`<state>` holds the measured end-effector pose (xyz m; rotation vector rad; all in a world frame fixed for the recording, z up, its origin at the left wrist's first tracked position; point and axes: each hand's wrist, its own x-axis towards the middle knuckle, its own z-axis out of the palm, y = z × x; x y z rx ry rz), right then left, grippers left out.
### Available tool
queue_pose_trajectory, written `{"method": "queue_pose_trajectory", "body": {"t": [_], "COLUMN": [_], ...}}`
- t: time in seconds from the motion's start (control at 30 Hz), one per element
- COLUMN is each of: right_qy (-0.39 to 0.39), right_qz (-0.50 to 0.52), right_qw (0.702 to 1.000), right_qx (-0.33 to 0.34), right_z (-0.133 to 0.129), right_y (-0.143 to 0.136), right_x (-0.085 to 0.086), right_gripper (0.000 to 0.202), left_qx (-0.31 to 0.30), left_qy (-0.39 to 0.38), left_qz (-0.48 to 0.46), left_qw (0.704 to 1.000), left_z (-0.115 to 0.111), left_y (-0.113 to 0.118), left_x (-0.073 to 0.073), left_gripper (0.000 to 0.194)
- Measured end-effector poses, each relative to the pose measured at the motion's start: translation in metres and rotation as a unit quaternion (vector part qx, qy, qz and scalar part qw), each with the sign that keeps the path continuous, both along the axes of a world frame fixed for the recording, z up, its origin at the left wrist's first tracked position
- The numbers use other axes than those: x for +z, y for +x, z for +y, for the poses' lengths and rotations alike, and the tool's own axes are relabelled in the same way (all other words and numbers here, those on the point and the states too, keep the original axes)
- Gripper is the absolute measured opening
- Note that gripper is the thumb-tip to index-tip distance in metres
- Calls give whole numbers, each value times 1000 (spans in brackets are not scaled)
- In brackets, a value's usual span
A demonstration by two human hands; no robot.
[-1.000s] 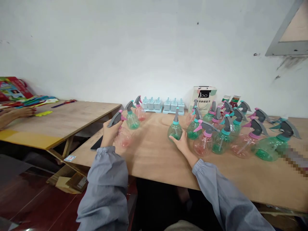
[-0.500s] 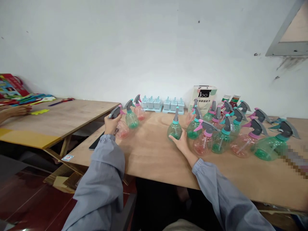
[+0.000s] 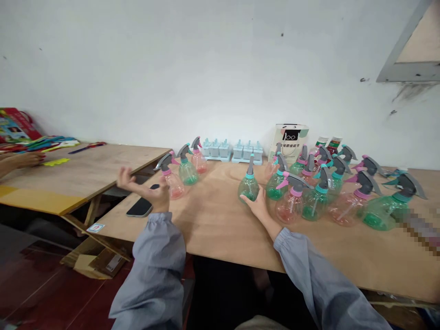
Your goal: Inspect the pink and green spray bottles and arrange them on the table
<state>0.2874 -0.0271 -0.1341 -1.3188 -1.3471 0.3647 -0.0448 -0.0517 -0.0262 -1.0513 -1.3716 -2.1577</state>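
My left hand (image 3: 147, 189) hovers over the table's left side with its fingers spread, holding nothing. Just right of it stands a pink spray bottle (image 3: 174, 185) with a grey trigger head. Behind that one are a green spray bottle (image 3: 188, 172) and another pink spray bottle (image 3: 199, 160). My right hand (image 3: 258, 201) is wrapped round the lower body of a green spray bottle (image 3: 248, 187), which stands upright on the table. To its right are several more pink and green spray bottles, among them a pink bottle (image 3: 289, 208) in front.
A phone (image 3: 140, 207) lies by the wooden table's (image 3: 220, 220) left edge. Pale blue ice-pop moulds (image 3: 215, 150) and a printed box (image 3: 290, 142) stand against the wall. On the left table (image 3: 113, 160), another person's hand (image 3: 25, 159) rests near coloured strips.
My left hand has let go of the pink spray bottle and drawn back to the left, its fingers opening. My right hand stays on the green bottle.
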Motion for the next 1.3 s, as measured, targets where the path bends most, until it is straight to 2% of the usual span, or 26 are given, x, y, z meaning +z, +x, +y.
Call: {"method": "queue_pose_trajectory", "body": {"t": [0.03,0.1,0.17,0.2,0.3,0.4,0.47,0.53,0.6,0.67,0.73,0.8,0.87,0.9,1.07,1.2,1.3], "right_qy": [4,10,11,10,5,-4,-11,-2,37,107,193,251,264,255,167,158,137], "right_qz": [0,4,9,10,-2,-24,-53,-95,-136,-166,-166,-132,-126,-136,-176,-182,-161], "right_qw": [1000,1000,1000,999,999,997,996,992,986,978,967,953,938,936,960,967,976], "right_qx": [1,8,26,36,52,67,75,79,85,71,10,-106,-185,-199,-136,-88,-44], "right_z": [-1,-2,-4,-4,-9,-22,-37,-57,-76,-92,-100,-102,-99,-97,-95,-91,-72], "right_y": [-1,-3,-5,-6,-10,-13,-11,-2,16,42,71,95,111,115,102,78,64], "right_x": [0,0,0,0,-1,4,13,24,34,40,42,43,43,43,39,36,36], "right_gripper": [96,96,94,93,90,88,83,65,40,28,27,34,48,53,60,55,53], "left_qx": [-53,-223,-414,-475,-568,-605,-606,-608,-619,-630,-636,-643,-657,-666,-704,-738,-739], "left_qy": [-16,-76,-154,-170,-198,-207,-206,-203,-195,-184,-181,-192,-207,-209,-175,-159,-133], "left_qz": [21,56,81,71,0,-32,-51,-55,-47,-46,-68,-114,-158,-171,-190,-194,-216], "left_qw": [998,970,893,861,799,768,767,766,759,754,747,733,707,695,661,626,624], "left_z": [-6,-12,-10,-7,10,27,33,33,29,25,22,20,20,20,21,22,21], "left_y": [18,60,107,130,185,212,214,208,197,186,178,175,174,175,175,175,179], "left_x": [3,10,17,19,17,8,2,-1,-1,0,2,3,3,3,2,1,2], "left_gripper": [65,46,42,49,68,68,59,48,40,35,31,31,33,32,29,31,31]}}
